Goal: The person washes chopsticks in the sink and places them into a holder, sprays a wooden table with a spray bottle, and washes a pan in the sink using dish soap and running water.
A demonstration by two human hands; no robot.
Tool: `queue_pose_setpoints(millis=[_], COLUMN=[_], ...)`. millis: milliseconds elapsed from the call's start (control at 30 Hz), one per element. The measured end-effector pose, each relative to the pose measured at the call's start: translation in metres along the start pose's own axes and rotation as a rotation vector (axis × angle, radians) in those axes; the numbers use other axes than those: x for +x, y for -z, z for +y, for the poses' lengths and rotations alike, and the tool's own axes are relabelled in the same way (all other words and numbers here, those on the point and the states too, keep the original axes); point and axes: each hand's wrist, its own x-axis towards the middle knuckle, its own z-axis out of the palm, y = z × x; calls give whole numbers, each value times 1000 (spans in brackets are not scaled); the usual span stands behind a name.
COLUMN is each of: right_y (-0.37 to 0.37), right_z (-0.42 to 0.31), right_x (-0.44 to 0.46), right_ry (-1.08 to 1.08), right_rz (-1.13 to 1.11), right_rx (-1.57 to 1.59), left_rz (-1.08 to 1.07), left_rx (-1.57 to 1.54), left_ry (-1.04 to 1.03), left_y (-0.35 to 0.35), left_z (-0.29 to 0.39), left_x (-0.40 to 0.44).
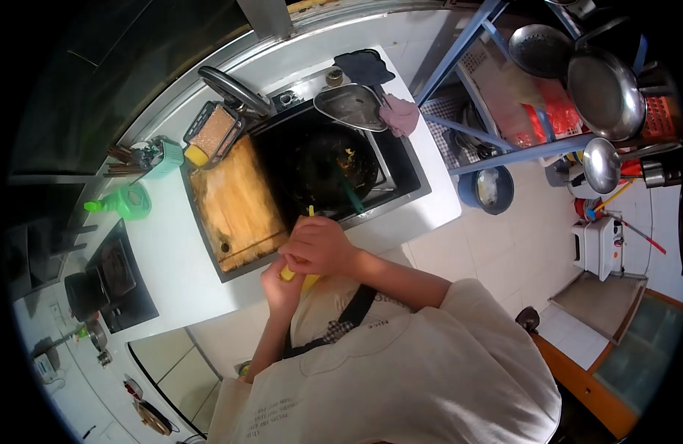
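Observation:
My left hand and my right hand are pressed together at the sink's front edge, the right one lying over the left. Both are closed on a yellow cloth-like thing; small parts of it stick out above and below my fingers, and most of it is hidden. Just beyond my hands, a dark wok with food scraps sits in the black sink. A green handle leans out of the wok. Left of the wok, a wooden cutting board covers part of the sink.
A faucet and a rack with a sponge stand behind the board. A metal strainer basket and a pink cloth lie at the sink's back right. A green bottle stands left. Pans hang right, above a blue bucket.

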Motion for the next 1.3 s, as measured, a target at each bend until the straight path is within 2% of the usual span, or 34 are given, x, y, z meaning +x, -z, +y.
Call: queue_pose_setpoints(millis=[100, 200, 333, 467, 700, 800, 933, 1033, 1100, 1167, 1300], right_y=[0, -1, -2, -3, -14, -8, 2, 1, 0, 3, 3], right_z=[2, 3, 0, -10, 1, -5, -13, -15, -15, -12, -12], right_x=[-6, -8, -6, 4, -8, -9, 0, 2, -2, -10, -7], right_ry=[11, 12, -21, -92, -45, -104, -94, -96, -96, -115, -144], right_rz=[2, -16, 11, 38, -30, -38, -25, -30, -45, -117, -57], right_rx=[-20, -20, 50, 124, 58, 73, 99, 141, 151, 95, 149], left_rz=[27, 56, 28, 1, 47, -15, -9, 4, 54, 37, 19], left_rx=[7, 14, 5, -143, -177, -62, -107, -112, -191, -131, -71], left_ry=[-63, 34, 38, 35, -7, -9, -47, -22, 78, 50, -11], left_y=[-2, -6, -1, 1, -5, 1, -3, -2, -5, -2, -2], left_z=[-3, -7, -2, -12, -20, -18, -21, -13, 0, 6, -8], left_x=[-2, -9, -8, -12, -10, -11, -14, -15, -19, -16, -14])
